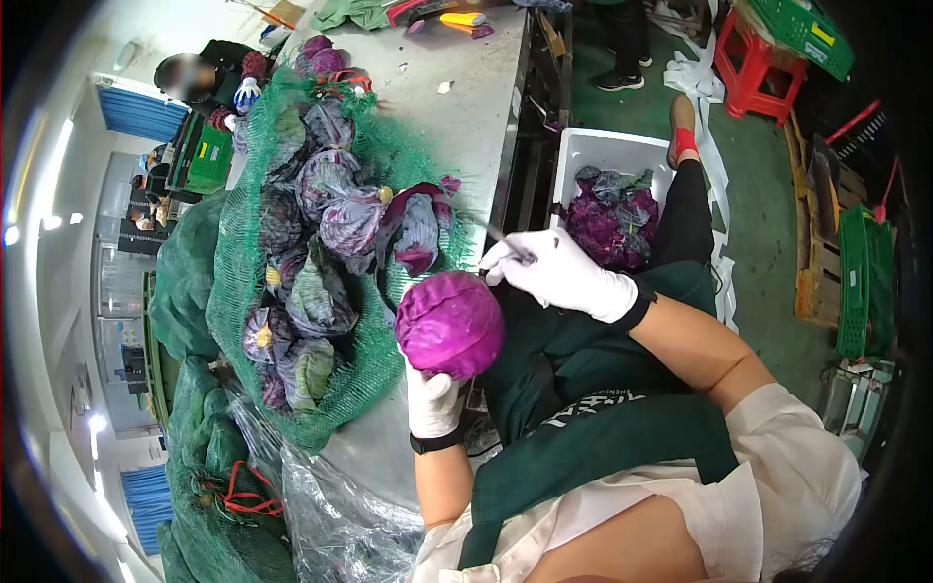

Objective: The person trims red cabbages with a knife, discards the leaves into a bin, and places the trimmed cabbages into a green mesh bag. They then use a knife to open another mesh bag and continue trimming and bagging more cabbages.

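A peeled, shiny purple cabbage (449, 325) rests in my left hand (433, 400), whose white-gloved fingers are closed around its underside. My right hand (573, 277), also in a white glove, is closed on a knife (513, 245). The thin blade points up and left, just above the cabbage and apart from it. Left of the cabbage, a green mesh sack (374, 384) lies opened on the metal table (457, 107). Several unpeeled purple cabbages (340, 199) with dull outer leaves are piled on it. Loose outer leaves (418, 233) lie at the sack's near edge.
A white bin (607, 146) beside the table holds stripped purple leaves (612, 219). Full green sacks (190, 282) and clear plastic film (335, 515) lie at the left. A co-worker (209, 83) is across the table. A red stool (758, 68) and green crates (865, 282) stand right.
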A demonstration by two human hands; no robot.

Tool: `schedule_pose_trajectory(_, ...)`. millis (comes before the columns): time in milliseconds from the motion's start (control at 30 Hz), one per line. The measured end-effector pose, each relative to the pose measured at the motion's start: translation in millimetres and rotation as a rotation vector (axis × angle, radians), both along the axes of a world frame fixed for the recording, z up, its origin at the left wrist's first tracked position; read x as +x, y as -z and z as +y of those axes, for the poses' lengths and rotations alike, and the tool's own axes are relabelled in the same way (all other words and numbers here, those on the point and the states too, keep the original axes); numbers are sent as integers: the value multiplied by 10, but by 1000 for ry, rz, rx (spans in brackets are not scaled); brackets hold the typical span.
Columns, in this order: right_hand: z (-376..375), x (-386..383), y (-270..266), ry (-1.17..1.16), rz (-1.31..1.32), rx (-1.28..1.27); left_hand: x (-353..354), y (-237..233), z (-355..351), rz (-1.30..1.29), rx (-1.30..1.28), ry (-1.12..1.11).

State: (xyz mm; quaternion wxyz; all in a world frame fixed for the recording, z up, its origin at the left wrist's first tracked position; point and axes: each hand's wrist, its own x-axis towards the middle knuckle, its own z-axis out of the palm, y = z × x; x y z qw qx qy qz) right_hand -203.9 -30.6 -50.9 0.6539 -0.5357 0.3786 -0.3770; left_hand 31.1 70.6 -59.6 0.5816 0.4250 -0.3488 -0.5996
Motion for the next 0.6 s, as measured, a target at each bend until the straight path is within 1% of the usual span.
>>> schedule_pose_trajectory(33,-12,-20,-63,18,-100,82,51,25,27,119,51,-4)
schedule_pose_trajectory(67,-8,-18,-116,54,-108,-54,93,52,21,204,36,27)
schedule_pose_trajectory(100,-21,8,-126,50,-109,-54,126,77,16,203,35,23)
schedule_pose_trajectory(167,-32,72,-137,50,-43,-353,80,6,-52,400,52,62)
schedule_pose_trajectory(200,-48,114,-107,59,-41,-364,30,-39,-88,545,65,115)
schedule_pose_trajectory(233,-55,123,-105,56,-43,-366,15,-38,-135,542,61,112)
schedule_pose_trajectory(300,-91,125,-113,92,-11,-214,27,-59,-208,850,137,149)
schedule_pose_trajectory(333,-105,87,-91,90,39,-191,37,-107,-236,782,104,120)
schedule_pose_trajectory(367,-113,60,25,112,8,-222,73,-123,-270,777,84,118)
schedule_pose_trajectory(433,-97,-48,150,104,22,-50,151,-135,-336,398,9,-46)
schedule_pose_trajectory(467,-96,-108,169,101,45,-19,159,-187,-339,311,7,-53)
schedule_pose_trajectory(500,-94,-161,178,101,70,16,150,-245,-372,312,-1,-56)
schedule_pose_trajectory(567,-103,-230,198,105,69,32,80,-361,-472,15,-95,-63)
schedule_pose_trajectory(600,-123,-250,252,116,78,-13,11,-416,-529,-80,-117,-104)
